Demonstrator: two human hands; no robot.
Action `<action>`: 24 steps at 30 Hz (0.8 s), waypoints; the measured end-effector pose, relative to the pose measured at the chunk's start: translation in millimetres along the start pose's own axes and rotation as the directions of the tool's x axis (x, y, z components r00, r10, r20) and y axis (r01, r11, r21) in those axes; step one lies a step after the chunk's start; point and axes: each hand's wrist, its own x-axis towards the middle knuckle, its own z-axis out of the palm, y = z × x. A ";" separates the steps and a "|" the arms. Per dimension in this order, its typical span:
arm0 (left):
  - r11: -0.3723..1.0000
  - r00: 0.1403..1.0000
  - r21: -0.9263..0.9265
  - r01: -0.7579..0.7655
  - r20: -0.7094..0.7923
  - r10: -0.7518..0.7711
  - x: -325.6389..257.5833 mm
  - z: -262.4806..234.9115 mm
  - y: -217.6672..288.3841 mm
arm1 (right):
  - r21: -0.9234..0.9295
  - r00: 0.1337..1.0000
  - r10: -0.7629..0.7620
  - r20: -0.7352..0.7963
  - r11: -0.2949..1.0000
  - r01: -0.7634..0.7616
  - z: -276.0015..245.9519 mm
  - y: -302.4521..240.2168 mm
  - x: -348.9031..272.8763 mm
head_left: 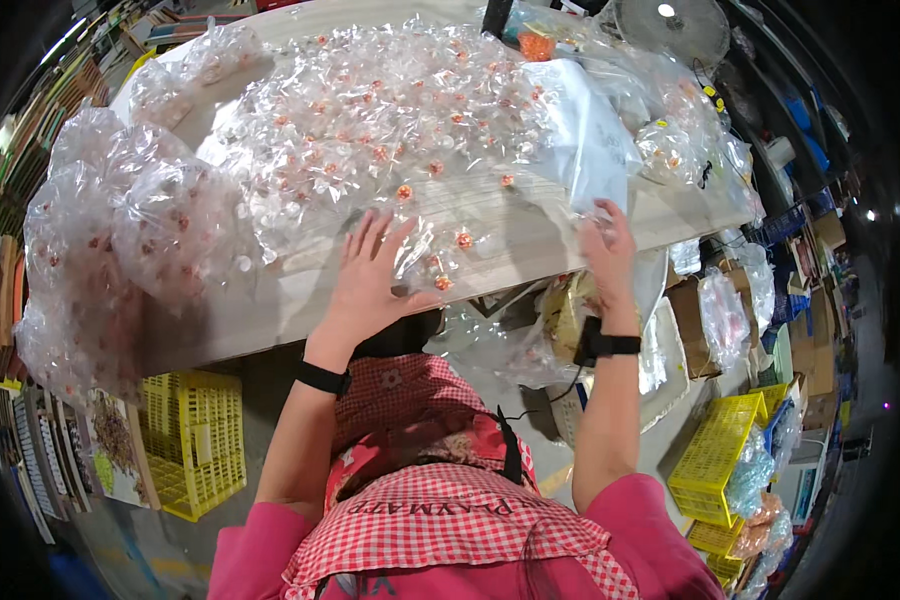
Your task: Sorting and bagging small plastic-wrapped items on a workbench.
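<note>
My left hand [370, 283] is over the near edge of the table, palm down with its fingers spread. Beside its thumb and fingertips lie a few small clear packets [464, 240], each with an orange-red piece inside. My right hand [608, 255] is at the table's edge to the right, its fingers bent, apart and slightly blurred. Its fingertips are by the lower end of a pale bluish-white plastic bag [580, 125]; whether they touch it I cannot tell. A broad heap of similar clear packets [370, 120] covers the table's middle and far part.
Large clear bags [110, 240] filled with packets bulge over the table's left end. A fan [670, 28] stands at the far right, near more plastic bags [670, 145]. Yellow crates [195, 440] sit on the floor at left and right. Open cartons [690, 325] stand below the right edge.
</note>
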 end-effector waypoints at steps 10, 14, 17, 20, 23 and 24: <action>1.000 0.998 0.006 -0.029 0.060 0.029 0.9 -4.4 -5.9 | -0.688 0.937 -0.346 0.051 0.668 0.284 -15.7 -11.8 -55.1; 1.000 1.000 0.012 -0.010 0.025 0.010 -2.2 -5.6 -9.8 | -0.600 0.835 -0.356 0.420 0.581 0.550 100.3 -41.6 -68.4; 0.999 1.000 0.045 -0.015 0.022 0.014 0.3 3.8 -4.1 | -0.594 0.753 -0.380 0.538 0.463 0.658 131.1 -5.7 -59.0; 1.000 1.000 0.024 -0.018 -0.007 0.019 -0.3 9.3 -9.6 | -0.543 0.723 -0.367 0.585 0.485 0.686 127.4 7.1 -46.9; 0.998 0.999 -0.038 -0.042 0.017 0.042 3.0 6.2 -6.2 | -0.328 0.706 -0.384 0.596 0.686 0.650 117.3 9.6 -31.1; 0.998 0.999 -0.039 -0.046 0.019 0.047 4.7 7.3 -5.1 | -0.291 0.705 -0.440 0.556 0.691 0.662 117.2 8.7 -30.3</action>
